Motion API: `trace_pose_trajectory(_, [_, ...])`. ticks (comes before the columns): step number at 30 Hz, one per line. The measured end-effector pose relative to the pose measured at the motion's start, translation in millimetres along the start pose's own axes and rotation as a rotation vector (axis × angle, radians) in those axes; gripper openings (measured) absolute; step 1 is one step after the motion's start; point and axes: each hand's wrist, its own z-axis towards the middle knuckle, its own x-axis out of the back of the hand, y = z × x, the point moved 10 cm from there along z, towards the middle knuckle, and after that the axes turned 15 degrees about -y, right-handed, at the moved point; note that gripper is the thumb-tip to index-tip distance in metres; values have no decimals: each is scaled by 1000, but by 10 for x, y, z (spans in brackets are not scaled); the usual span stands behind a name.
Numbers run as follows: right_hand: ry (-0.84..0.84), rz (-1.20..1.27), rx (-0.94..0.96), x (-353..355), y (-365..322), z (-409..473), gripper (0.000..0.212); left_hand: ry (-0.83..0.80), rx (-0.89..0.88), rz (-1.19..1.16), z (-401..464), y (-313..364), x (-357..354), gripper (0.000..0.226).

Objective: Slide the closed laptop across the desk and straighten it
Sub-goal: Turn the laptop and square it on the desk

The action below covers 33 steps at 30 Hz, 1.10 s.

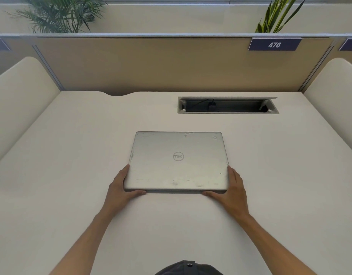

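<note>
Closed laptop (178,161) mid-desk (72,155), lying near-square to the front edge, left hand (119,187) and right hand (233,190) clamped on its near corners; straightening step, next needs small even push.

laptop (179,161) closed, flat on desk (72,155) | left hand (121,187), right hand (233,188) clasp its near corners

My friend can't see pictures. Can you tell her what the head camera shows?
Two bare hands, the left hand and right hand, grip the near corners of a closed silver laptop lying flat on a pale desk. Beyond it are an open cable slot and a divider labelled 476.
</note>
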Motion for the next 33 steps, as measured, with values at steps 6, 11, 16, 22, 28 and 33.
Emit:
trace_pose_trajectory(6, [-50, -57, 1, -47, -40, -11, 138, 50, 11, 113, -75, -13, -62, 117])
trace_pose_trajectory(11, [-55, -55, -19, -57, -32, -22, 139, 87, -4, 187, -107, -10, -63, 112])
trace_pose_trajectory(16, [-54, -47, -29, -56, -19, -23, 139, 95, -1, 204, -93, 10, -94, 115])
trace_pose_trajectory(22, [-61, -42, -30, -65, -6, -15, 139, 115, -12, 223, -85, 24, -94, 112])
trace_pose_trajectory(28, [-58, -60, -24, -63, -3, -10, 138, 116, 10, 219, -82, -6, -102, 114])
trace_pose_trajectory(33, [-56, -79, -24, -60, 0, -10, 138, 114, 16, 218, -80, -9, -105, 115])
